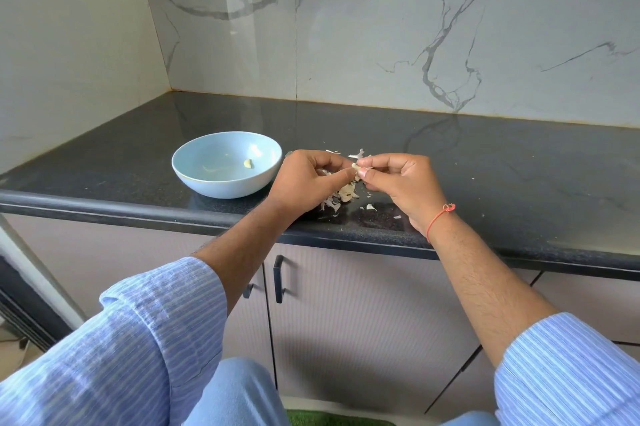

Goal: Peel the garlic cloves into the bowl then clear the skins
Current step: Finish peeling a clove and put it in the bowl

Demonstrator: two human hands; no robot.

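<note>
pale blue round ceramic bowl (227, 169) on the black granite counter (519, 183), one peeled clove inside. left hand (304, 179) and right hand (401, 183) both pinch a small white garlic clove (355, 166) above the papery skin pile (343, 198), right of bowl. risks: clove slipping into the skins, flakes scattering off the counter edge.

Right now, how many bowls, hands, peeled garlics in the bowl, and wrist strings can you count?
Bowls: 1, the blue bowl
Hands: 2, the left hand and the right hand, both pinching one garlic clove
Peeled cloves in the bowl: 1, the peeled clove
Wrist strings: 1, the red thread
Total: 5
</note>
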